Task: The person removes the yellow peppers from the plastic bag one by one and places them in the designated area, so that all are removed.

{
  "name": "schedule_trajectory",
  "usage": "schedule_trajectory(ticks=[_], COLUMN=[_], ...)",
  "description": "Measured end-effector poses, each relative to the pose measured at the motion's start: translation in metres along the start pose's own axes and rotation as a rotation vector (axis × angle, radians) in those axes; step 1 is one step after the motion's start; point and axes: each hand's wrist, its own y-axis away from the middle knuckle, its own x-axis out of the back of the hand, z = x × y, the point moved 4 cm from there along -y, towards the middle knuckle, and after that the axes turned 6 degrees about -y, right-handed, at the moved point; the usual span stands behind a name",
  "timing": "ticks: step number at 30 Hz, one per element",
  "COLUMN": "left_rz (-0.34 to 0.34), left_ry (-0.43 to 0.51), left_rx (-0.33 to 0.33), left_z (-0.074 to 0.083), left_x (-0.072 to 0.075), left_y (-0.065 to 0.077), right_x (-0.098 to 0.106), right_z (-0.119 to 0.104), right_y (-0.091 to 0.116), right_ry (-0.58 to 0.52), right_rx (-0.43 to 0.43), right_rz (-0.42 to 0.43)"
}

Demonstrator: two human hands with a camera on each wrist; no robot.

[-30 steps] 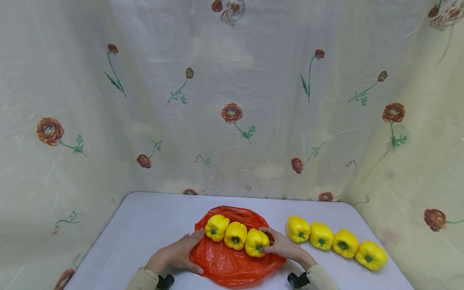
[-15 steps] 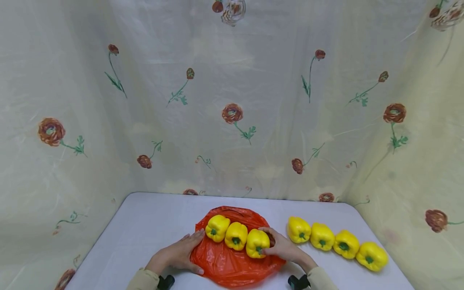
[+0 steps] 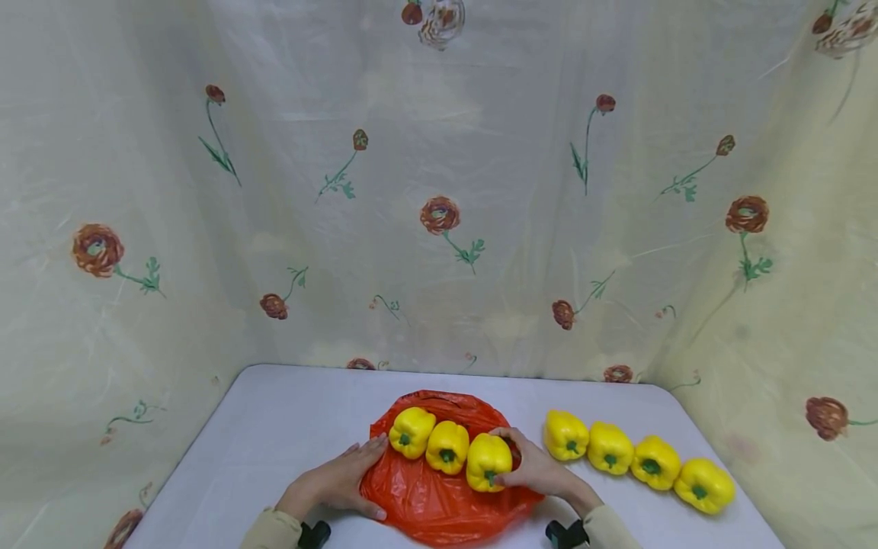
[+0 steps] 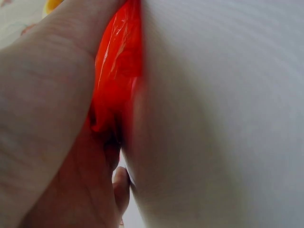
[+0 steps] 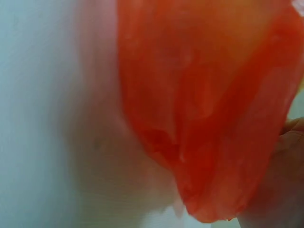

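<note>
A red plastic bag (image 3: 432, 507) lies spread on the table, with three yellow bell peppers in a slanting row on it: the left pepper (image 3: 411, 432), the middle pepper (image 3: 447, 447) and the right pepper (image 3: 489, 463). My right hand (image 3: 538, 467) holds the right pepper, thumb at its near side by the stem and fingers behind it. At the bag's left edge rests my left hand (image 3: 343, 480), fingers extended and thumb apart. Close up in the left wrist view, the bag (image 4: 121, 66) touches that hand. Red film (image 5: 204, 109) hides most of the right hand in the right wrist view.
Several more yellow bell peppers (image 3: 610, 448) stand in a slanting row to the right, beyond my right hand. The white table (image 3: 288, 412) ends at a flower-printed curtain (image 3: 507, 305) at the back and sides.
The right pepper has shifted slightly toward me and tilted a little, with my right hand staying on it. My left hand and the other peppers keep their places.
</note>
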Motion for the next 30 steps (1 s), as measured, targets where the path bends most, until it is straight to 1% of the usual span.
schedule_trajectory(ticks=[6,13,17,25,30], left_rz=[0.001,0.003,0.003,0.001,0.003], left_ry=[-0.002,-0.004,-0.003,0.011,0.007], left_rx=[-0.007,-0.003,0.002,0.011,0.009], left_z=[0.000,-0.001,-0.003,-0.004,-0.004], left_x=[0.000,0.000,0.000,-0.002,-0.003], left_y=[0.000,-0.001,-0.002,-0.002,-0.003], right_x=[0.004,0.010,0.011,0.012,0.015], right_z=[-0.012,-0.026,-0.033,-0.046,-0.055], right_y=[0.009,0.018,0.024,0.033,0.039], right_ry=[-0.023,-0.066,-0.063,-0.032,-0.023], right_rx=[0.036,0.071,0.086,0.117,0.133], right_rz=[0.014,-0.029,-0.040,-0.035,-0.060])
